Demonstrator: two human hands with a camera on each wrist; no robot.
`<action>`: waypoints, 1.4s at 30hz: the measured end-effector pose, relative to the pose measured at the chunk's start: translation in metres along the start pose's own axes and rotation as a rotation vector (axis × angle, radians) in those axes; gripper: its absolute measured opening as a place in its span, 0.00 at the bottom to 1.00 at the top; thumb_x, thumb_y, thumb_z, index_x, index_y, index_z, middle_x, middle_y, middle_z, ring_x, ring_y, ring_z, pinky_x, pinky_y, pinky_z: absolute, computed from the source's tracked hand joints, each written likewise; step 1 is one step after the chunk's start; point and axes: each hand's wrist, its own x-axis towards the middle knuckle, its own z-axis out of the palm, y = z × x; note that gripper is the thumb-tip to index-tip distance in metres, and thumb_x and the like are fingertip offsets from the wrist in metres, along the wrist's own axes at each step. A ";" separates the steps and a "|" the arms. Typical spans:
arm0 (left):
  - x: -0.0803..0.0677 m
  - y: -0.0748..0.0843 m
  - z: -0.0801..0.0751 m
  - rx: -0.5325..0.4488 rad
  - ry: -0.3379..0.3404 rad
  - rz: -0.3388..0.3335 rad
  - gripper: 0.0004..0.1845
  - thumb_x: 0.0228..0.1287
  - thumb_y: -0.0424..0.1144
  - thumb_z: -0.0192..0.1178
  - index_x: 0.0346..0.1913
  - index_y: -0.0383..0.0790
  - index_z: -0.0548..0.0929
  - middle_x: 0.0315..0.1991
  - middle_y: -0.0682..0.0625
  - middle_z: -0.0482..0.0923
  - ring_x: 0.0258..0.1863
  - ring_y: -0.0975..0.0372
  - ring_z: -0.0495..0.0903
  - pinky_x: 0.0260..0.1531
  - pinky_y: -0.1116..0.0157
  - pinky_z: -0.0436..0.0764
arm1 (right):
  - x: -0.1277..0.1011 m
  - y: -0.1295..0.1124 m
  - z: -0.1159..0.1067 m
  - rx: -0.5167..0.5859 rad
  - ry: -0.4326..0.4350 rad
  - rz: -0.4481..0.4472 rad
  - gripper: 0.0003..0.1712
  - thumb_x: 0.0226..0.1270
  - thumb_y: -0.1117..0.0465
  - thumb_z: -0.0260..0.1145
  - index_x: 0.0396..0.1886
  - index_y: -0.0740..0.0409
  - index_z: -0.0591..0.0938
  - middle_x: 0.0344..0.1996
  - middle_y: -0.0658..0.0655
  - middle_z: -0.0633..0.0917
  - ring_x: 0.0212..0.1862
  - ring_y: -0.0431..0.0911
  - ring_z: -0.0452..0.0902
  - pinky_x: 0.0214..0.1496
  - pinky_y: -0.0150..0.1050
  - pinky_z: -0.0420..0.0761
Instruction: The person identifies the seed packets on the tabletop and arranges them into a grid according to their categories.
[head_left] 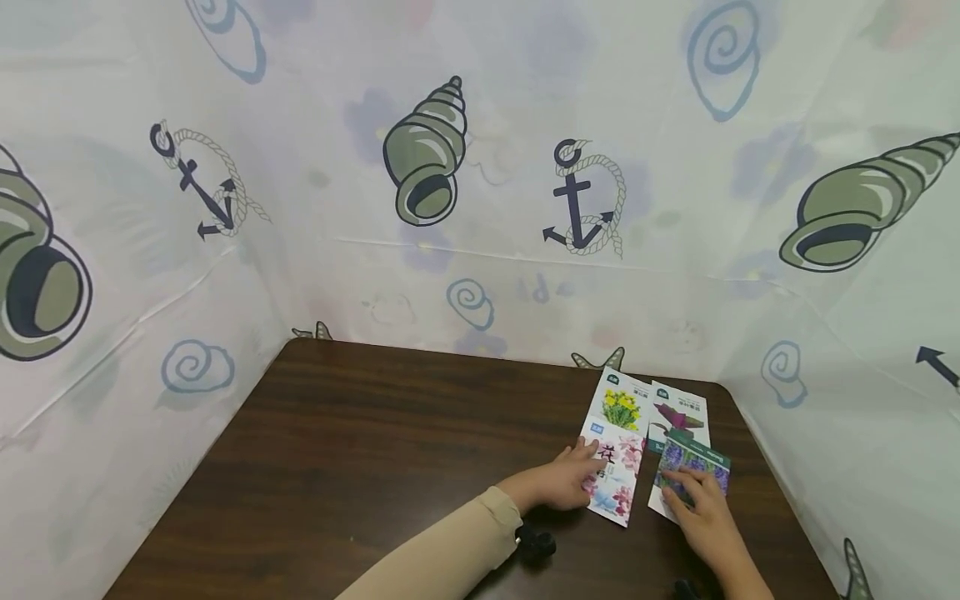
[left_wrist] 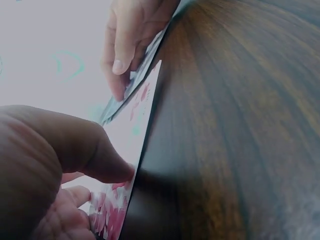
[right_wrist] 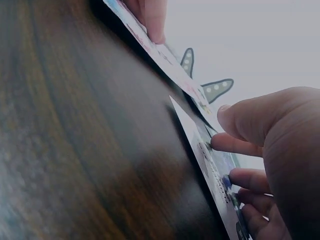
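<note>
Glossy paper seed packets, four, are lying in a cluster at the far right of the dark wooden table [head_left: 360, 433]. Left hand [head_left: 566, 482] is pressing its thumb and fingertips on the near left edge of the pink-flower packet [head_left: 617, 475], pinching that edge where it is lifting slightly off the wood; the packet's long axis is running near to far, extending away from the grip. Right hand [head_left: 705, 512] is resting just to the right, fingers curling over the purple-flower packet [head_left: 693, 467], which is overlapping the packet beneath it; whether it is truly gripping or only pressing cannot be told. Yellow-flower packet [head_left: 622, 404] is lying just beyond the pink one, touching it; the magenta-leaf packet [head_left: 678, 417] is lying beside that, to the right. Both hands are sitting equally close to their own packets. Open wood is stretching broadly to the left; the right and far table edges are standing near, against the printed curtain [head_left: 480, 167].
</note>
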 end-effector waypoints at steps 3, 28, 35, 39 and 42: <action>-0.001 0.000 -0.001 0.012 0.014 -0.004 0.38 0.70 0.33 0.64 0.83 0.42 0.70 0.90 0.41 0.52 0.91 0.46 0.46 0.89 0.52 0.53 | 0.000 0.000 0.000 0.004 0.001 -0.005 0.17 0.78 0.60 0.71 0.61 0.61 0.88 0.63 0.74 0.78 0.64 0.67 0.73 0.57 0.46 0.73; -0.022 -0.040 -0.011 -0.052 0.116 -0.047 0.42 0.61 0.31 0.67 0.82 0.39 0.71 0.89 0.41 0.56 0.90 0.46 0.49 0.89 0.49 0.54 | 0.002 0.003 -0.003 0.029 -0.061 0.018 0.21 0.80 0.58 0.69 0.65 0.63 0.85 0.67 0.76 0.74 0.68 0.70 0.69 0.63 0.66 0.72; -0.030 -0.054 -0.007 -0.057 0.171 -0.066 0.41 0.60 0.31 0.68 0.80 0.38 0.73 0.88 0.42 0.57 0.90 0.46 0.51 0.88 0.48 0.56 | 0.001 0.001 -0.002 0.032 -0.094 0.045 0.22 0.83 0.54 0.67 0.68 0.62 0.84 0.69 0.75 0.73 0.69 0.69 0.68 0.62 0.67 0.74; -0.040 -0.057 -0.012 -0.090 0.190 -0.070 0.41 0.60 0.30 0.67 0.80 0.37 0.73 0.88 0.41 0.57 0.90 0.45 0.50 0.88 0.46 0.55 | 0.001 0.002 -0.002 0.035 -0.097 0.042 0.23 0.83 0.54 0.66 0.68 0.62 0.84 0.69 0.75 0.72 0.69 0.69 0.68 0.62 0.67 0.76; -0.044 -0.059 -0.016 -0.120 0.193 -0.074 0.41 0.61 0.30 0.66 0.80 0.36 0.72 0.89 0.41 0.56 0.90 0.45 0.48 0.88 0.45 0.53 | 0.002 0.004 -0.004 0.030 -0.088 0.033 0.22 0.83 0.55 0.67 0.67 0.62 0.84 0.68 0.76 0.72 0.69 0.70 0.68 0.62 0.68 0.75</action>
